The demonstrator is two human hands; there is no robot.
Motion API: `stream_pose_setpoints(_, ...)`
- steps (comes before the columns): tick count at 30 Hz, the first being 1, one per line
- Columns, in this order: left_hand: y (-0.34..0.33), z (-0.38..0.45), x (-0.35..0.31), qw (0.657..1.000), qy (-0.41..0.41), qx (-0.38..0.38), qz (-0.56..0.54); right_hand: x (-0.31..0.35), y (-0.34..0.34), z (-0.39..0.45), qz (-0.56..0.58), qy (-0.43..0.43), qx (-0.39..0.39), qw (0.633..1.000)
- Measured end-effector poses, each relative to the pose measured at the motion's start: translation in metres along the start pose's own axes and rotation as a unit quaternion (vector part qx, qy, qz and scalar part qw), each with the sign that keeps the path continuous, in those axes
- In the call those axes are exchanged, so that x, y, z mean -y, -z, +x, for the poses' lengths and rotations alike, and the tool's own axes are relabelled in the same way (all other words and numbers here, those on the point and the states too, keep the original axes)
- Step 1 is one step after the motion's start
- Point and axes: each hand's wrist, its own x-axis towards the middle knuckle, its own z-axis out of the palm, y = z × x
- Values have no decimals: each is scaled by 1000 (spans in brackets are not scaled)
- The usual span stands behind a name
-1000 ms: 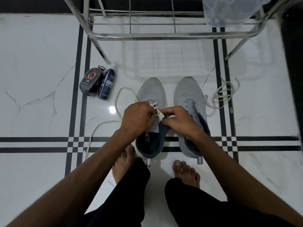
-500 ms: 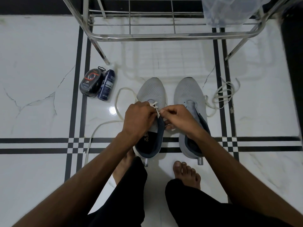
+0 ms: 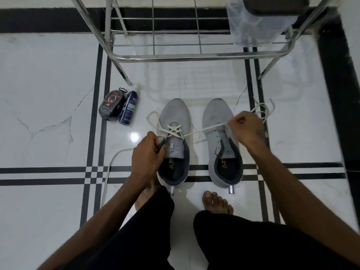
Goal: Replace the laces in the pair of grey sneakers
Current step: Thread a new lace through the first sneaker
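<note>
White tiled floor (image 3: 48, 201): grey sneakers (image 3: 222, 141), two containers (image 3: 118, 108), rack (image 3: 194, 55).

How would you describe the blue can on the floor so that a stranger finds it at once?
Start at the front left leg of the steel wire rack and look down to the white marble floor just below it. Two small items lie side by side there, left of the grey mesh sneakers. The slim dark blue spray can is the right one, cylindrical, unlike the black oval case with an orange ring.
</note>
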Motion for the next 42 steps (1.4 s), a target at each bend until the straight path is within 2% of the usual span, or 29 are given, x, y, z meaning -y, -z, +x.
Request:
stream_pose_setpoints(3, 4, 2, -3, 1000, -6, 16, 4, -29, 35, 3, -62, -70, -106, 990)
stream_pose_setpoints(4, 5, 2, -5, 1000, -13, 22, 6, -31, 38, -1, -105, -65, -122, 985)
stream_pose_setpoints(6, 5, 3, -5, 999, -33, 31, 13, -22, 26, -15, -199, 19, -121, 972)
stream_pose_setpoints(8, 2, 3, -5, 998, -51, 35, 18, 0, 0, -31, -200, 149, -66, 966)
stream_pose_setpoints(10, 2, 4, -4, 997, -66, 31, 28, 25, -35, -42, -193, 287, 19, 938)
stream_pose_setpoints(11, 2, 4, -3, 996, -76, 29, 33, 34, -54, -45, -211, 336, 57, 916)
stream_pose_setpoints(13, 2, 5, -1, 995, -94, 24, 34, 47, -82, -49, -247, 377, 119, 885)
stream_pose_setpoints(15, 3, 6, 2, 995, -100, 19, 26, 45, -93, -43, -252, 371, 143, 883)
stream_pose_setpoints(18, 2, 6, 4, 995, -99, 1, 7, 29, -79, -31, -231, 330, 125, 907)
stream_pose_setpoints(26, 1, 10, 9, 995, -102, -4, 12, -35, 28, -6, -309, 141, -46, 939)
stream_pose_setpoints(30, 1, 11, 7, 996, -89, 0, 21, -42, 38, -11, -300, 105, -64, 946)
stream_pose_setpoints(33, 2, 11, 5, 997, -66, 12, 27, -34, 32, -20, -300, 104, -31, 948)
stream_pose_setpoints(35, 3, 10, 2, 997, -65, 18, 36, -25, 24, -30, -345, 124, -10, 930)
stream_pose_setpoints(36, 4, 10, 1, 997, -68, 21, 41, -20, 18, -36, -362, 150, -10, 920)
stream_pose_setpoints(38, 4, 10, -1, 996, -76, 25, 48, -3, -2, -43, -326, 231, 4, 917)
stream_pose_setpoints(40, 5, 12, -2, 994, -84, 28, 56, 19, -32, -48, -259, 302, 80, 914)
stream_pose_setpoints(42, 6, 14, -2, 993, -92, 33, 64, 37, -61, -50, -256, 338, 140, 895)
